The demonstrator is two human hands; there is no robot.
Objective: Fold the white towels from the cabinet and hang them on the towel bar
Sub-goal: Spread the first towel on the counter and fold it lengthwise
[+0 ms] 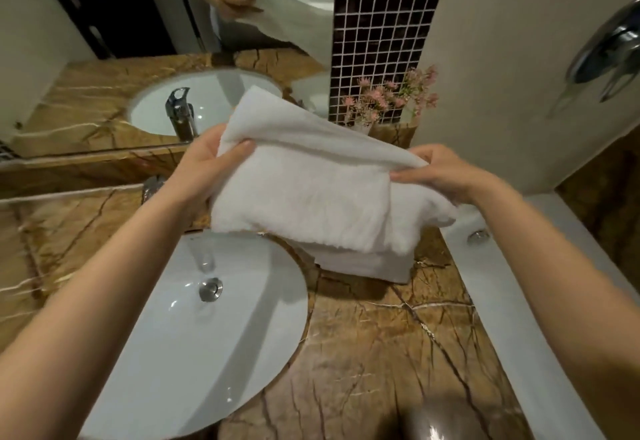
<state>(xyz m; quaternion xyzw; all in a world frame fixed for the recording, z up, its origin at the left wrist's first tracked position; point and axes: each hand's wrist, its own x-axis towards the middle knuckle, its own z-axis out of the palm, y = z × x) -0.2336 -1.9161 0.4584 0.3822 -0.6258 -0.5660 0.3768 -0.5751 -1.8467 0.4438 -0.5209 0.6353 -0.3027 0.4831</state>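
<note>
1. The left hand [207, 159] grips the left end of the white towel [304, 194], with the thumb pressed on top and the other fingers hidden under the cloth. The right hand [446, 173] pinches the upper layer at the right end between thumb and curled fingers. The towel hangs half folded in the air between the two grips.
2. The right pinch seems to take only the top layer, and the lower layer sags beneath those fingers. A slack pinch could let the fold fall open.
3. Straight below both sets of fingers, a stack of folded towels [363, 266] sits on the marble counter [381, 353]. I cannot tell whether the hanging edge touches it. Dragging the towel sideways could pull the stack askew.
4. Below and to the left of the left fingers lies the sink [207, 335]. A corner that slips free there could drop into the basin and pick up damp.
5. Beyond the right fingers stand pink flowers [388, 100]. A wide swing of the cloth could knock them over.
6. The towel bar is not in view. If the edges are uneven when the towel leaves these fingers, it will likely hang crooked.
</note>
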